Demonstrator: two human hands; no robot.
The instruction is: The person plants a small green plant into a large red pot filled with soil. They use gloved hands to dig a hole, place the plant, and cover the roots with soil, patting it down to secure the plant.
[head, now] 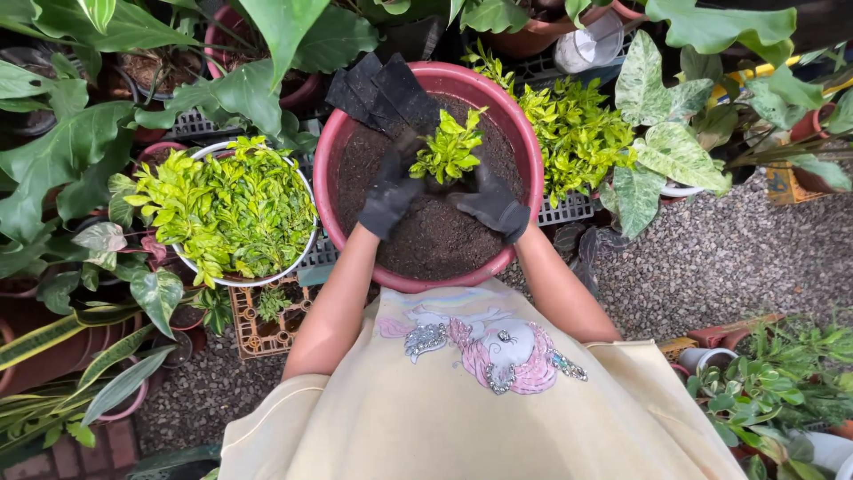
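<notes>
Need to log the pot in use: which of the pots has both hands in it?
The big red pot of dark soil, centre; the white pot beside it is untouched.

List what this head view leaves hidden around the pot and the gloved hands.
- Roots of the small yellow-green plant: buried in soil between the left hand and right hand.
- Fingertips: sunk in soil or behind leaves.
- Near rim of the red pot: covered by the cream shirt.
- Black plastic pieces on the far rim: kind unclear.
</notes>
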